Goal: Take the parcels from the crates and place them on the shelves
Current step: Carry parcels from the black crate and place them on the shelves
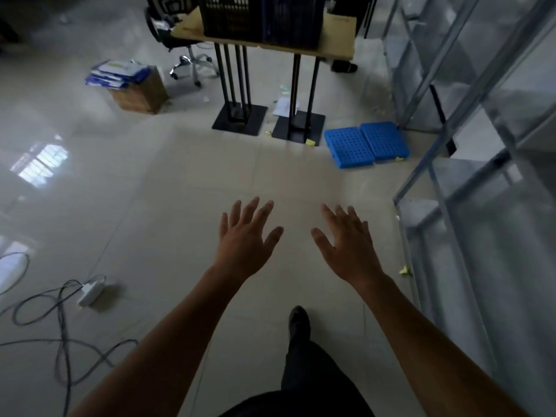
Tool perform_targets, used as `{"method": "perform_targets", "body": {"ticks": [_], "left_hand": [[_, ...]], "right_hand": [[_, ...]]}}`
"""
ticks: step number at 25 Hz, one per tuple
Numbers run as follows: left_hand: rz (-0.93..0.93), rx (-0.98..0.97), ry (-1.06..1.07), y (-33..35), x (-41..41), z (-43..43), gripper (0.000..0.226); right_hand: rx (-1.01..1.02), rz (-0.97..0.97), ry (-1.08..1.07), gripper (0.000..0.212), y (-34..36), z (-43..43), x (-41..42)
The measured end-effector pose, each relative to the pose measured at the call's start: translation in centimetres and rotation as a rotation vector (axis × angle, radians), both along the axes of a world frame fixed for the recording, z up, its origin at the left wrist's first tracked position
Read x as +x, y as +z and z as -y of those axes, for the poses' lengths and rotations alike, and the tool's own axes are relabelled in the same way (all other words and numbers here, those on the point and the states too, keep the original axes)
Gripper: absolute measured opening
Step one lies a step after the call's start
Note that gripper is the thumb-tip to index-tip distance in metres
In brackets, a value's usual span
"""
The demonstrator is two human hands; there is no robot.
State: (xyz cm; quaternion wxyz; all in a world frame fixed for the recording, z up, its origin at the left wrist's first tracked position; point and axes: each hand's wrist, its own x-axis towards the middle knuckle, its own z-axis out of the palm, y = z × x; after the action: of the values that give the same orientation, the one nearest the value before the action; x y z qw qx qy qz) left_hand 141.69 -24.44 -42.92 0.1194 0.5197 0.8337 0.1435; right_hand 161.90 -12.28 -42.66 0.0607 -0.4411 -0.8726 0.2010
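Both of my hands are out in front of me above the pale tiled floor (168,188), palms down and holding nothing. The left hand (245,236) has its fingers straight and spread. The right hand (346,239) is spread the same way, just beside it with a gap between the two thumbs. Both forearms are bare. Below the right forearm I can see a dark trouser leg and a dark shoe (298,322) set on the tiles.

To my right stand the grey metal shelves (469,206), their uprights and tiers running along the whole right edge of the view. At their foot, ahead of my right hand, two blue perforated plastic panels (365,144) lie flat on the floor, side by side and touching.

Well ahead, a light wooden table (337,43) on black metal legs carries two dark slatted plastic crates (234,16), close together. Their tops are cut off by the frame, so I cannot tell what parcels they hold.

To the left of the table, a brown cardboard box (141,91) sits on the floor with a stack of flat blue-and-white packets (117,72) on top. Behind it is a black office chair (186,61) with a chrome base. Near my left forearm, grey cables (60,326) loop across the tiles around a white power adapter (88,293).
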Motion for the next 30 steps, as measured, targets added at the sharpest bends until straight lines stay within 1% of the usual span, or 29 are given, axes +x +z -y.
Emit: {"method": "perform_targets", "body": {"ticks": [7,13,18,21,24,26,30], "left_hand": [[-0.077,0.018,0.113,2.9,-7.4,-13.5,0.072],[-0.066,0.003,0.176,2.9,-14.3,-20.5,0.073],[-0.046,0.022,0.197,1.6,-24.4,-27.6,0.070],[-0.022,0.032,0.214,0.6,-31.1,-31.2,0.069],[0.022,0.032,0.223,0.6,-38.4,-34.5,0.069],[0.011,0.037,0.201,1.1,-42.8,-37.0,0.068],[-0.010,0.064,0.181,2.6,-49.5,-42.3,0.069]], "right_hand": [[-0.006,-0.003,0.125,0.075,2.0,-15.8,-7.8],[-0.025,0.018,0.185,0.072,1.5,-24.0,-15.3],[0.031,0.020,0.220,0.072,1.4,-31.3,-26.4],[0.072,0.062,0.224,0.071,1.7,-35.2,-33.1],[0.070,0.088,0.231,0.069,2.7,-38.8,-40.4],[0.075,0.071,0.226,0.069,3.5,-41.1,-44.8],[0.075,0.022,0.198,0.070,4.8,-45.5,-50.8]]}}
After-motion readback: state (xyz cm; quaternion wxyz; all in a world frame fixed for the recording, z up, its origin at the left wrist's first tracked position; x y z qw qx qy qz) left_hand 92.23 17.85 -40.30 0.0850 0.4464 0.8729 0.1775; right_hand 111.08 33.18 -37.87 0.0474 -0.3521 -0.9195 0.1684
